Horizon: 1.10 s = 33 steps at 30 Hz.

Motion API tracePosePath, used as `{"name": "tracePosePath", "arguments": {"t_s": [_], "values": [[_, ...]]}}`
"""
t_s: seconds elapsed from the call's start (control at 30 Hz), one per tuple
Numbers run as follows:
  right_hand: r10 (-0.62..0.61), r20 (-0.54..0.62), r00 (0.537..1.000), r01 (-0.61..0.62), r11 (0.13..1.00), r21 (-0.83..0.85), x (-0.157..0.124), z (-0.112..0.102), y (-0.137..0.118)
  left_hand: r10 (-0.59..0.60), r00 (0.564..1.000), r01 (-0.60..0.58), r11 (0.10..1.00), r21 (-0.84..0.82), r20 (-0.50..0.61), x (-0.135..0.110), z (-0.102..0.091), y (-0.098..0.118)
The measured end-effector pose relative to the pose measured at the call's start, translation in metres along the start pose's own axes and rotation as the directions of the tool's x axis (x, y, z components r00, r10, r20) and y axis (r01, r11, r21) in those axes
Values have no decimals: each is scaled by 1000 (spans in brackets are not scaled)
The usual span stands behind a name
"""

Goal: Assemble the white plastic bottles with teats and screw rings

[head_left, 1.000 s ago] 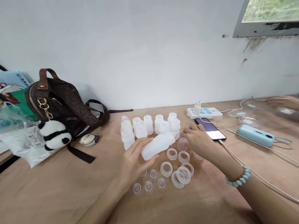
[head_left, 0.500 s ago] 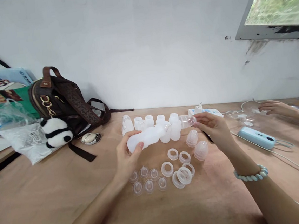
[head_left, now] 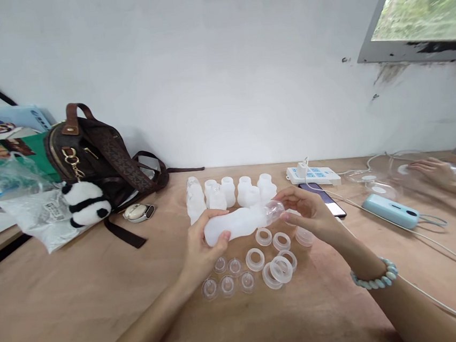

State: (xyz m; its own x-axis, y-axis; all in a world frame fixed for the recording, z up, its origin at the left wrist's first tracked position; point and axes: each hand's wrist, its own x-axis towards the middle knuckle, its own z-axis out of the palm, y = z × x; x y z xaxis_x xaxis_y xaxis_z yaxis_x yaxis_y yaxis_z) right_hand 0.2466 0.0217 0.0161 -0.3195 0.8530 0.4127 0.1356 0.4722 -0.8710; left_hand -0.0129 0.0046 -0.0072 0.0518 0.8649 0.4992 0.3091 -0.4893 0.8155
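Note:
My left hand point(head_left: 205, 243) is closed around the body of a frosted white baby bottle point(head_left: 233, 225), tilted nearly on its side with its top toward the right. At that top, my right hand point(head_left: 306, 212) grips a clear domed bottle cap point(head_left: 274, 211), which covers the bottle's end. Whether the cap is seated cannot be made out. Below the hands lie several translucent collar rings point(head_left: 255, 259) and several clear nipples point(head_left: 228, 286). Behind the held bottle stand more frosted bottles point(head_left: 228, 191), some with caps. Another domed cap point(head_left: 305, 236) is partly hidden by my right hand.
A dark backpack point(head_left: 101, 151) with a panda charm point(head_left: 88, 202) and a computer mouse point(head_left: 138, 212) are on the left. A power strip point(head_left: 315, 174), a phone point(head_left: 325, 200), a light-blue device point(head_left: 391, 210) and cables lie right. Another person's hand point(head_left: 431, 170) is at far right.
My right hand has brought the domed cap left and down onto the bottle's top. The bottle has moved slightly right and lower. The other person's hand has shifted right.

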Motion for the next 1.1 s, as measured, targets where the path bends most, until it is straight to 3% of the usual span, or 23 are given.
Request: {"name": "tracePosePath", "arguments": {"t_s": [0.3,0.4,0.83,1.1], "values": [[50,174,983,-24,989,-148,-7,12,-4,21,995,-22,1000,7,100,-5,6,0],[51,183,982,-30,993,-112,-8,20,-1,39,993,-42,999,24,112,-6,7,-2],[-13,-15,1000,12,997,-71,-13,45,4,36,994,-40,999,29,107,-9,8,-4],[-30,-80,996,27,999,-46,-17,51,2,121,989,-125,991,44,82,-14,8,-9]]}}
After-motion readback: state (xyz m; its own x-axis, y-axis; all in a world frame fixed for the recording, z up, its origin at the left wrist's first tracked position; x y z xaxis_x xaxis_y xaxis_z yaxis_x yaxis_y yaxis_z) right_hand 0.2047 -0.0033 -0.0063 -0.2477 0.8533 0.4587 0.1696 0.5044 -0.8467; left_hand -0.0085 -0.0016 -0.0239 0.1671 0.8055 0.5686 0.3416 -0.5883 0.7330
